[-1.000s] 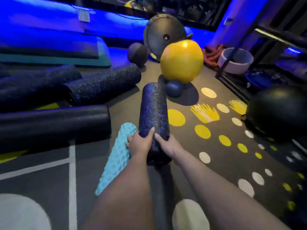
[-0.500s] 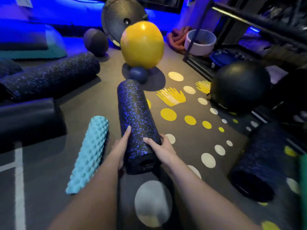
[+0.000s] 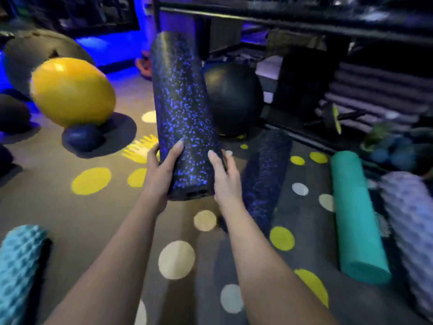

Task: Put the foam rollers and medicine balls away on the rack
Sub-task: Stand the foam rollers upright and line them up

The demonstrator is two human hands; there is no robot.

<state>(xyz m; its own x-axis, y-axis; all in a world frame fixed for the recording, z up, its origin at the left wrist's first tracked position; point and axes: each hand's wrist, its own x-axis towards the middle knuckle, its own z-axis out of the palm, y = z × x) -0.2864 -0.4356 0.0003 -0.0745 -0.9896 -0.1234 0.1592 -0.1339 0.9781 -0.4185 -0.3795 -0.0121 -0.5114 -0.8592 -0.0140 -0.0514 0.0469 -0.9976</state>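
Holding a black, blue-flecked foam cylinder roller (image 3: 182,113) off the floor (image 3: 70,219), tilted near upright, just left of the black metal rack (image 3: 304,22). Gripping its near end with left hand (image 3: 161,177) and right hand (image 3: 226,181), both curled round opposite sides. Likely light, stiff, slightly grippy, not fragile. Worth shifting one grip toward mid-length before sliding onto the rack.

Five foam rollers (image 3: 185,113) (image 3: 264,179) (image 3: 353,219) (image 3: 410,226) (image 3: 18,266) (two speckled), one yellow ball (image 3: 72,92), at least three dark balls (image 3: 234,97) (image 3: 82,137) (image 3: 11,113)

Matt speckled foam roller (image 3: 182,113)
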